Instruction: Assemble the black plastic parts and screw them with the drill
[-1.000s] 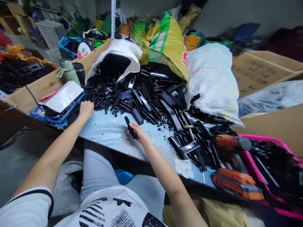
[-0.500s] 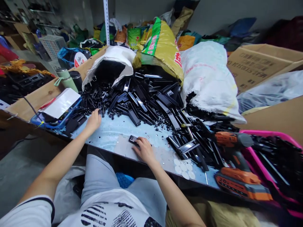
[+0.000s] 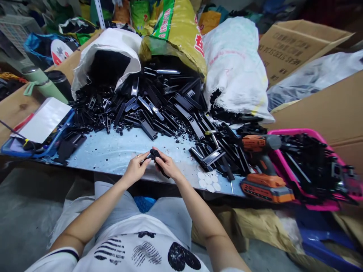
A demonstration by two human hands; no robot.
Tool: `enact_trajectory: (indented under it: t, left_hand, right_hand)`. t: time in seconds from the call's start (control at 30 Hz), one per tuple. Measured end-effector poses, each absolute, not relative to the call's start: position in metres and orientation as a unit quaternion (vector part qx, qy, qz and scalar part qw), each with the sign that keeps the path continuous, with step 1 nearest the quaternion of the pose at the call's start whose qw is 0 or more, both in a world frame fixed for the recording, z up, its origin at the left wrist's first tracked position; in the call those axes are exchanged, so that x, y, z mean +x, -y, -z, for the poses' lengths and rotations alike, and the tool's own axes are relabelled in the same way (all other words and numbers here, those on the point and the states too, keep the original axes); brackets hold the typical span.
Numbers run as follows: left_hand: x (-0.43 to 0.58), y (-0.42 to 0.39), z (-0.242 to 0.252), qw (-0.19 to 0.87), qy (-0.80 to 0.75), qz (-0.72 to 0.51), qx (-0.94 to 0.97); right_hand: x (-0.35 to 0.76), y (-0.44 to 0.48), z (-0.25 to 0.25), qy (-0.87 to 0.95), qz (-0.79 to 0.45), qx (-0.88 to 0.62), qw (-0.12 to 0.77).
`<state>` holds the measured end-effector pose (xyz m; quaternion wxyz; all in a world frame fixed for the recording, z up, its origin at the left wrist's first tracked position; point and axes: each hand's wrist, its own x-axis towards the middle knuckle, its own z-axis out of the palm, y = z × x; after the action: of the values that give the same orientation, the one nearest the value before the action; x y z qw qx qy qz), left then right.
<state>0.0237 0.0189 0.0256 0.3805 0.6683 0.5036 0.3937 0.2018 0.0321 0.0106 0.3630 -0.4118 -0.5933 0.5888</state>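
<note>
Above the front edge of the blue work surface (image 3: 113,149), my two hands meet. My right hand (image 3: 169,166) is closed round a long black plastic part (image 3: 163,172), which tilts down toward my lap. A small black piece (image 3: 153,154) sits at its upper end, pinched by the fingers of my left hand (image 3: 135,168). The fingers hide much of both pieces, so how they join cannot be made out. Just beyond my hands lie a heap of black slotted plastic parts (image 3: 147,128) and scattered small screws (image 3: 181,132).
An orange cordless drill (image 3: 266,170) and a pink basket (image 3: 286,177) of black parts stand at the right. White round discs (image 3: 209,182) lie near the front edge. Open sacks (image 3: 235,64) line the back. A blue tray (image 3: 42,149) and green bottle (image 3: 42,81) are at the left.
My left hand has come from the small parts at the left to meet my right hand. My right hand has lifted the black part off the surface. The camera view has shifted.
</note>
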Motion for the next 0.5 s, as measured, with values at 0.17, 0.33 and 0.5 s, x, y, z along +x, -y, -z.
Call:
enact_trajectory:
  t: [0.17,0.33,0.5]
  left_hand:
    - [0.031,-0.012,-0.029,0.283,-0.498,-0.402,0.715]
    - [0.056,-0.006,-0.031,0.248,-0.529,-0.476,0.657]
    - [0.047,-0.017,-0.033,0.263,-0.484,-0.47,0.689]
  right_hand:
    - [0.218,-0.031,-0.015,0.669,-0.505,-0.423,0.345]
    - [0.203,-0.023,-0.012,0.645,-0.467,-0.456,0.397]
    - [0.194,-0.012,-0.004,0.648,-0.426,-0.472,0.42]
